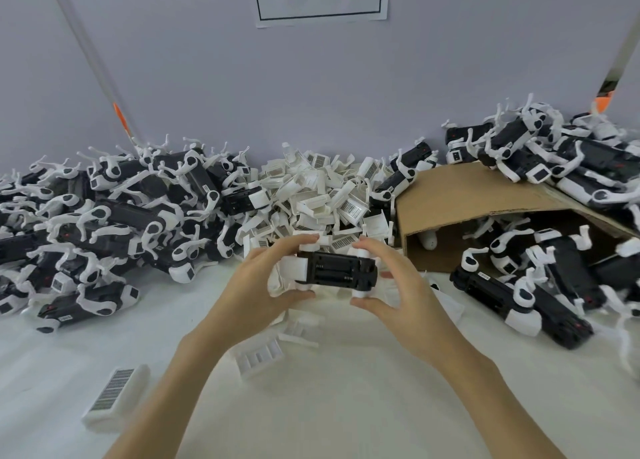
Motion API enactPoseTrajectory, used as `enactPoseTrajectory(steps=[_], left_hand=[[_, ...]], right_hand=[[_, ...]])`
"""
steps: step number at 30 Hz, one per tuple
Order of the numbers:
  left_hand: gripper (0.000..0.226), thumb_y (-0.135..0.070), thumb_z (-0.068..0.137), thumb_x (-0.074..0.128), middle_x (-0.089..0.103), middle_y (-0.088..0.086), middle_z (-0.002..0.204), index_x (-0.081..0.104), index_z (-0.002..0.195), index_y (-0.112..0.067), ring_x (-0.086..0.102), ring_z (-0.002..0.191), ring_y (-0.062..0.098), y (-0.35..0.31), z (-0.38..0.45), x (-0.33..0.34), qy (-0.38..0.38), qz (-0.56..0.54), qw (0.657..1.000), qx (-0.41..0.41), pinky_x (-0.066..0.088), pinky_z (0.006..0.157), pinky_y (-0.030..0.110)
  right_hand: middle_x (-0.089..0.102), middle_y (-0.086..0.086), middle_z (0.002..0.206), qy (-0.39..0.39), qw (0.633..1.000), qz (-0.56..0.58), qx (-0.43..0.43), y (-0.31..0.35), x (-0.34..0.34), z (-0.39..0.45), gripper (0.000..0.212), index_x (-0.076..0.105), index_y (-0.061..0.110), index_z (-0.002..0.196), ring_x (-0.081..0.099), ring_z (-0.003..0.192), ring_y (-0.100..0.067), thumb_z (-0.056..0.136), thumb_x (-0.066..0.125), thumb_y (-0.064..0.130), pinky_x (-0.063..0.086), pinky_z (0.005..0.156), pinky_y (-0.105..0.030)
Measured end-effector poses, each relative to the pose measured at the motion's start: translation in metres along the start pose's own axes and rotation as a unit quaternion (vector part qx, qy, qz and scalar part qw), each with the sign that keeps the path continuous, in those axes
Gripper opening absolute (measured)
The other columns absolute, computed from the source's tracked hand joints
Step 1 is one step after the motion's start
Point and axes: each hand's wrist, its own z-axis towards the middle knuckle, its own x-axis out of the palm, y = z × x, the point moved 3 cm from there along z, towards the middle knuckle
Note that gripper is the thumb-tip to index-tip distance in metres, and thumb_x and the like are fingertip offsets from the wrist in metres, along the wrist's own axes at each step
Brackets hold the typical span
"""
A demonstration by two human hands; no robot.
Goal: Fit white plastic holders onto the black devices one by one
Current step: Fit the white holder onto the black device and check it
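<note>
Black device [341,268] pinched between both hands, white holder [289,268] half hidden by left fingers [277,250]

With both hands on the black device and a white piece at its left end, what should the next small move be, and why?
Probably press the white plastic holder further onto the black rectangular device. The left hand grips the holder end, the right hand braces the other, and the holder seems only partly on.
</note>
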Motion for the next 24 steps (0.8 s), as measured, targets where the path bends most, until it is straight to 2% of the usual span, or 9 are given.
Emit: enactPoseTrajectory(steps=[2,4,6,9,11,13,17,21,24], left_hand=[[0.077,-0.039,0.084,0.088,0.055,-0.037,0.14,0.045,0.143,-0.062,0.048,0.132,0.004,-0.001,-0.001,-0.001,-0.016,0.01,1.0,0.014,0.042,0.108,0.034],[0.066,-0.048,0.086,0.083,0.058,-0.031,0.141,0.05,0.143,-0.053,0.052,0.133,0.003,-0.004,-0.003,-0.004,-0.009,-0.014,0.999,0.037,0.04,0.11,0.027],[0.046,-0.056,0.089,0.071,0.068,-0.018,0.128,0.059,0.133,-0.047,0.062,0.118,0.001,-0.01,-0.005,-0.001,0.016,-0.127,0.992,-0.008,0.045,0.101,0.019],[0.049,-0.061,0.094,0.066,0.07,0.017,0.098,0.062,0.126,-0.025,0.066,0.083,0.024,-0.023,-0.005,0.016,0.024,-0.349,0.927,-0.133,0.054,0.084,0.035],[0.062,-0.06,0.096,0.068,0.062,0.018,0.08,0.06,0.13,-0.009,0.061,0.065,0.028,-0.029,-0.004,0.027,0.026,-0.424,0.884,-0.195,0.056,0.069,0.038],[0.07,-0.057,0.091,0.07,0.058,0.017,0.076,0.062,0.129,0.001,0.057,0.058,0.025,-0.029,-0.002,0.03,0.02,-0.467,0.851,-0.241,0.054,0.056,0.036],[0.068,-0.063,0.087,0.074,0.059,0.019,0.085,0.07,0.125,-0.007,0.054,0.056,0.026,-0.021,-0.002,0.03,-0.006,-0.501,0.801,-0.328,0.057,0.055,0.035],[0.061,-0.064,0.091,0.07,0.064,0.019,0.083,0.075,0.12,-0.011,0.061,0.059,0.027,-0.018,-0.002,0.028,0.018,-0.503,0.797,-0.334,0.059,0.059,0.035],[0.056,-0.061,0.091,0.069,0.066,0.018,0.083,0.081,0.113,-0.011,0.064,0.061,0.026,-0.021,-0.001,0.027,0.028,-0.496,0.812,-0.307,0.06,0.06,0.037]], right_hand=[[0.049,0.039,0.141,-0.002,1.0,0.007,0.009,-0.002,-0.006,0.0,0.073,0.05,0.042,0.145,0.045,0.131,0.011,0.085,0.086,0.021,0.031,0.104,-0.003],[0.056,0.031,0.141,0.02,0.998,0.042,0.038,-0.003,-0.011,-0.001,0.067,0.051,0.044,0.146,0.049,0.133,0.006,0.089,0.083,0.029,0.039,0.105,-0.011],[0.072,0.012,0.127,0.034,0.986,0.143,0.079,0.0,-0.011,-0.002,0.053,0.055,0.038,0.143,0.064,0.12,-0.005,0.094,0.074,0.043,0.051,0.096,-0.022],[0.074,-0.003,0.084,0.003,0.948,0.278,0.154,0.006,-0.003,-0.001,0.057,0.063,0.029,0.128,0.069,0.082,-0.025,0.087,0.068,0.068,0.052,0.065,-0.031],[0.064,-0.004,0.071,-0.001,0.929,0.302,0.213,0.005,0.004,-0.001,0.057,0.069,0.024,0.109,0.061,0.071,-0.026,0.082,0.065,0.075,0.046,0.056,-0.031],[0.061,-0.006,0.066,0.011,0.915,0.305,0.263,0.001,0.009,-0.003,0.06,0.069,0.019,0.095,0.057,0.065,-0.024,0.089,0.058,0.078,0.043,0.051,-0.029],[0.07,-0.017,0.077,-0.002,0.907,0.335,0.254,0.001,0.011,-0.002,0.056,0.072,0.02,0.093,0.064,0.06,-0.026,0.11,0.032,0.056,0.044,0.051,-0.028],[0.078,-0.013,0.093,-0.007,0.932,0.288,0.22,0.004,0.013,-0.004,0.022,0.068,0.018,0.105,0.075,0.082,-0.036,0.11,0.049,0.027,0.053,0.061,-0.034],[0.079,-0.013,0.102,-0.014,0.918,0.321,0.234,0.004,0.014,-0.003,0.025,0.068,0.011,0.113,0.076,0.091,-0.038,0.111,0.047,0.025,0.057,0.067,-0.036]])
